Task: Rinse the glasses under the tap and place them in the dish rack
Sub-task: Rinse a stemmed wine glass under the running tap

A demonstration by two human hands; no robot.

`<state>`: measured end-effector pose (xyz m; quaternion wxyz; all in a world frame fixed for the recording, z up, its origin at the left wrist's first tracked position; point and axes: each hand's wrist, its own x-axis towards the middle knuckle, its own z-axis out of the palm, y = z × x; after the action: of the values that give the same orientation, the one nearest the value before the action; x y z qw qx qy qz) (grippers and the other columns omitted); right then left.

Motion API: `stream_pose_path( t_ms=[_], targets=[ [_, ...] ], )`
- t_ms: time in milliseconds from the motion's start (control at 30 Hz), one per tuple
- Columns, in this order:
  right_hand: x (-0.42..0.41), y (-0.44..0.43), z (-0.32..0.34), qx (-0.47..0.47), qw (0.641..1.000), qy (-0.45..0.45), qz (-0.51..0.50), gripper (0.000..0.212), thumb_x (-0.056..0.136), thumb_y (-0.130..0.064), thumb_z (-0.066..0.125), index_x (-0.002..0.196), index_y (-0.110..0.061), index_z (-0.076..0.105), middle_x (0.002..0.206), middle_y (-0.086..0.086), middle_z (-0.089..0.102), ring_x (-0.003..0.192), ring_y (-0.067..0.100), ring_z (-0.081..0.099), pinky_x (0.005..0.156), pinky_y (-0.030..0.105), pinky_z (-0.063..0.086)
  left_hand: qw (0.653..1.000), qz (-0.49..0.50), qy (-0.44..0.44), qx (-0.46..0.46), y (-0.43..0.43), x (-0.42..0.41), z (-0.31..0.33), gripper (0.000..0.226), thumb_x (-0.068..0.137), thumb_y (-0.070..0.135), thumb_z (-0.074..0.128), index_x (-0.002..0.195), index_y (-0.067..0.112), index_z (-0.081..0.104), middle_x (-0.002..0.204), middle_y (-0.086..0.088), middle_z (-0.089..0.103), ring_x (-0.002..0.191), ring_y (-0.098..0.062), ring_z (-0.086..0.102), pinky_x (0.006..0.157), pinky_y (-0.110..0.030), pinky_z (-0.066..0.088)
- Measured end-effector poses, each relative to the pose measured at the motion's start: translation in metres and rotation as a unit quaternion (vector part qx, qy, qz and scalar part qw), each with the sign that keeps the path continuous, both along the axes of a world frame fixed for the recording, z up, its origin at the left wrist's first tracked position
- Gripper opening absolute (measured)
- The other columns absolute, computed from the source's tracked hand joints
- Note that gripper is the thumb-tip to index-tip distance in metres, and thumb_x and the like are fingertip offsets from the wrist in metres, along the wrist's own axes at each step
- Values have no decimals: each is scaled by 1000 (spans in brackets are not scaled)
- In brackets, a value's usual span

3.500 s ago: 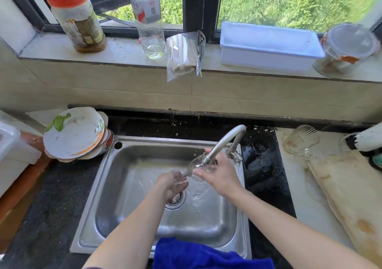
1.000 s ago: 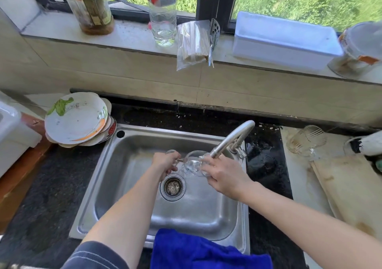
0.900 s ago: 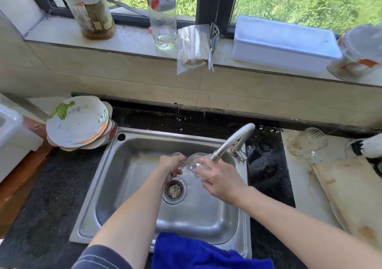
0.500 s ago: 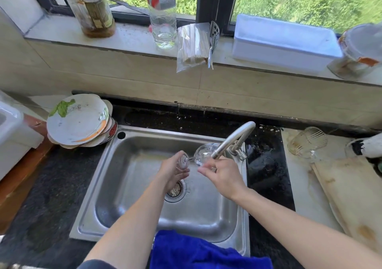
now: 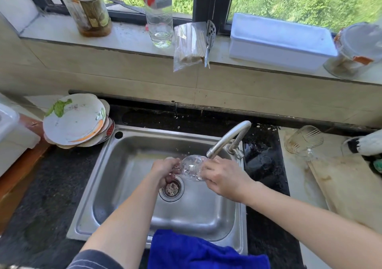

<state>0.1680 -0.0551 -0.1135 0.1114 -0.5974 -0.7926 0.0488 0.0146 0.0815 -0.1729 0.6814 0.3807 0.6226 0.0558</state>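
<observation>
Holding the glass point(image 5: 192, 168) under the tap point(image 5: 227, 138) over the sink point(image 5: 95, 186), I curl my left hand point(image 5: 165, 170) round one end and my right hand point(image 5: 223, 177) round the other, gently, because I think wet glass slips and breaks.

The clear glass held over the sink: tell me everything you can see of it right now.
The clear rounded glass is transparent with bright highlights, lying on its side just under the mouth of the curved metal tap, above the steel sink near its drain. The left hand grips its left end, hiding that part; the right hand holds its right side. Whether water is running is unclear.
</observation>
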Motion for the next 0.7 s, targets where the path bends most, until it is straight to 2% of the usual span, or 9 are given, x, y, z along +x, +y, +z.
stream_pose_path(
  t_ms=[167, 267, 333, 400, 433, 500, 533, 633, 700],
  targets=[
    [-11, 4, -7, 1, 1000, -24, 14, 20, 76, -13, 61, 93, -13, 71, 111, 7, 65, 96, 29, 63, 70, 40, 57, 992, -116, 40, -5, -3, 5, 2, 18, 81, 12, 57, 66, 18, 51, 35, 3, 46, 28, -7, 32, 35, -12, 19],
    [-2, -2, -2, -4, 998, -4, 62, 20, 81, -16, 55, 91, -14, 72, 108, 5, 67, 95, 28, 63, 68, 41, 57, 985, -157, 60, -20, 4, -2, 7, 19, 84, 9, 55, 66, 15, 50, 49, -2, 50, 25, -5, 36, 33, -11, 20],
    [7, -8, -2, 14, 997, -29, 65, 24, 85, -17, 52, 99, -14, 72, 114, 5, 66, 101, 26, 61, 76, 39, 57, 978, -185, 88, -34, 9, -11, 7, 14, 83, 9, 54, 69, 10, 53, 60, -9, 58, 25, -6, 38, 31, -9, 19],
    [2, -5, -1, 26, 998, -38, 37, 23, 80, -15, 64, 102, -14, 71, 118, 7, 64, 102, 28, 62, 78, 38, 58, 969, -221, 104, -49, 7, -10, 6, 10, 82, 14, 54, 73, 10, 58, 61, -10, 64, 30, -8, 39, 35, -8, 22],
    [-3, -1, -3, 29, 999, -22, 27, 19, 76, -14, 70, 95, -13, 71, 112, 7, 64, 96, 29, 64, 70, 38, 58, 970, -218, 93, -55, 4, -7, 4, 10, 82, 16, 55, 76, 10, 60, 60, -10, 65, 33, -10, 44, 37, -10, 28],
    [-10, 5, -4, 13, 999, 34, 10, 6, 78, -21, 71, 80, -15, 70, 96, 0, 65, 84, 24, 64, 54, 34, 56, 987, -141, 9, -79, -1, -3, -1, 11, 86, 18, 58, 83, 9, 62, 62, -9, 66, 41, -14, 55, 46, -20, 46],
    [-12, 6, -2, 1, 997, 71, -31, 14, 83, -30, 65, 77, -18, 70, 90, -5, 66, 81, 19, 62, 54, 33, 54, 991, -69, -62, -98, -4, -3, -3, 12, 89, 19, 58, 85, 8, 62, 64, -9, 66, 45, -16, 59, 51, -25, 51],
    [-24, 8, 2, -76, 937, 244, -236, 29, 85, -49, 57, 78, -26, 73, 80, -10, 69, 77, 9, 62, 71, 37, 53, 958, 142, -227, -101, -14, 1, -10, 8, 93, 15, 57, 88, 9, 58, 79, -14, 65, 57, -22, 65, 56, -30, 57],
    [-35, 8, 5, -97, 896, 305, -308, 23, 85, -47, 63, 86, -28, 75, 88, -11, 71, 83, 7, 64, 80, 37, 51, 959, 181, -209, -63, -18, 7, -15, 5, 92, 11, 55, 87, 8, 55, 79, -14, 61, 52, -20, 63, 48, -26, 52]
  ],
)
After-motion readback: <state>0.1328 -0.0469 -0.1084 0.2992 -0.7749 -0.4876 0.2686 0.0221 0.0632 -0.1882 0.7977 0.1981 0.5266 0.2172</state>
